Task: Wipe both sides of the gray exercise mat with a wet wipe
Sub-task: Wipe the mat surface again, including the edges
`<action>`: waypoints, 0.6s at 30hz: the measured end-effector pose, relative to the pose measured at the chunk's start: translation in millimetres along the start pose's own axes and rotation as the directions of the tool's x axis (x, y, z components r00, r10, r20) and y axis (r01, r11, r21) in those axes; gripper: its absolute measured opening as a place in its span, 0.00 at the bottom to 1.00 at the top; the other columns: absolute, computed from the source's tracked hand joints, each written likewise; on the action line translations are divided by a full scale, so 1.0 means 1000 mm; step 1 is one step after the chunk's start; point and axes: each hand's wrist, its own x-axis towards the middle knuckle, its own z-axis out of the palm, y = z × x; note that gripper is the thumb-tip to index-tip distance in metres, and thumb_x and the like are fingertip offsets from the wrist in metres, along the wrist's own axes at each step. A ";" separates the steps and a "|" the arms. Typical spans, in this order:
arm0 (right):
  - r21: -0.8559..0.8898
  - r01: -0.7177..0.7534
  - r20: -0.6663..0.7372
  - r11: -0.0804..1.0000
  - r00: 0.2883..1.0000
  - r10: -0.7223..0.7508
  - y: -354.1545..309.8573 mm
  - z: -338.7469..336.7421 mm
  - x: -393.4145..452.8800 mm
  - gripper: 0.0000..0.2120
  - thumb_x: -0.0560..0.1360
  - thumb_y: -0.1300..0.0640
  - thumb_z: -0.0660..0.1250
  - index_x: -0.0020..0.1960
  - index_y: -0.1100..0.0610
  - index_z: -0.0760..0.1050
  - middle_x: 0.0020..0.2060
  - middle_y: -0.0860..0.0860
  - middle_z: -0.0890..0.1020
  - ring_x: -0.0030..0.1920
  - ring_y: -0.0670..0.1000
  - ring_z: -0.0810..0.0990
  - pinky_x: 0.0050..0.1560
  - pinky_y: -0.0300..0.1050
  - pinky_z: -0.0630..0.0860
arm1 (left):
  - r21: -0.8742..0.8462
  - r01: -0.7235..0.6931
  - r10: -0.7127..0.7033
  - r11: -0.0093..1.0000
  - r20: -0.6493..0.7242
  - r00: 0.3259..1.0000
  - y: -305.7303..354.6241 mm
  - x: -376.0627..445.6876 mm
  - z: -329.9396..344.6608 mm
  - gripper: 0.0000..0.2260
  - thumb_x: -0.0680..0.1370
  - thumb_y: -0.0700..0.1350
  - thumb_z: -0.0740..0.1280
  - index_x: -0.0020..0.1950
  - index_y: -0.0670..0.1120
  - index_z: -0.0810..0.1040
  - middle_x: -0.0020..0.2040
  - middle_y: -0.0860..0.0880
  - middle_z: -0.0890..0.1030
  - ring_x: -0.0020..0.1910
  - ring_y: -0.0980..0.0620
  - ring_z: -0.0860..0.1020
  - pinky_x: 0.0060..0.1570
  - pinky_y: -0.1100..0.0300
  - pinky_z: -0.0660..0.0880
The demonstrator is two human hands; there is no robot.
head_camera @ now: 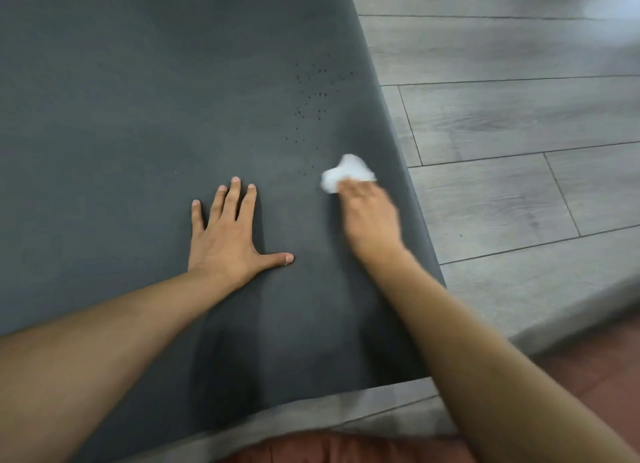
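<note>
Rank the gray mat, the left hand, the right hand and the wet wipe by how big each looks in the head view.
1. Gray mat, by far the largest.
2. Left hand and right hand: look alike; the right is blurred, so unranked.
3. Wet wipe, smallest, partly hidden under the right hand.

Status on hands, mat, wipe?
Left hand flat on gray mat. Right hand holds white wipe near mat's right edge. Nothing in the way.

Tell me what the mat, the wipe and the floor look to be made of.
Mat: probably foam or rubber, matte dark gray with small punched dots.
Wipe: soft white nonwoven cloth or paper, crumpled in the right hand.
Floor: gray wood-look planks with visible grain and seams, possibly laminate or vinyl.
</note>
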 end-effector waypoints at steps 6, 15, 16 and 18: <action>0.099 -0.450 0.075 0.887 0.893 0.445 0.030 -0.004 0.010 0.24 0.73 0.70 0.53 0.64 0.57 0.76 0.58 0.54 0.79 0.61 0.57 0.71 0.59 0.48 0.68 | 0.113 -0.097 0.114 0.989 -0.150 0.982 0.012 -0.018 -0.002 0.39 0.70 0.71 0.69 0.73 0.50 0.69 0.70 0.45 0.69 0.67 0.39 0.71 0.68 0.42 0.67; 0.303 -0.011 0.149 0.953 0.988 -0.036 -0.084 0.013 -0.037 0.26 0.72 0.58 0.49 0.63 0.58 0.78 0.59 0.53 0.80 0.55 0.58 0.77 0.55 0.52 0.75 | 0.185 -0.360 0.343 0.914 0.121 0.932 -0.028 -0.063 0.013 0.52 0.70 0.78 0.55 0.84 0.51 0.44 0.84 0.50 0.46 0.83 0.46 0.45 0.81 0.46 0.45; 0.305 0.061 0.178 0.951 0.977 -0.120 -0.094 0.012 -0.040 0.27 0.72 0.57 0.48 0.63 0.58 0.78 0.59 0.52 0.81 0.56 0.57 0.78 0.54 0.52 0.76 | 0.194 -0.347 0.329 0.918 0.119 0.937 -0.027 -0.063 0.014 0.52 0.70 0.79 0.54 0.84 0.50 0.44 0.84 0.50 0.46 0.83 0.46 0.45 0.81 0.46 0.45; 0.227 0.167 0.161 0.959 0.965 -0.207 -0.085 0.006 -0.034 0.25 0.73 0.57 0.50 0.62 0.57 0.78 0.58 0.52 0.82 0.55 0.58 0.79 0.52 0.50 0.76 | 0.195 -0.338 0.319 0.921 0.124 0.940 -0.022 -0.062 0.010 0.52 0.70 0.79 0.53 0.84 0.50 0.46 0.84 0.48 0.47 0.83 0.45 0.47 0.81 0.47 0.45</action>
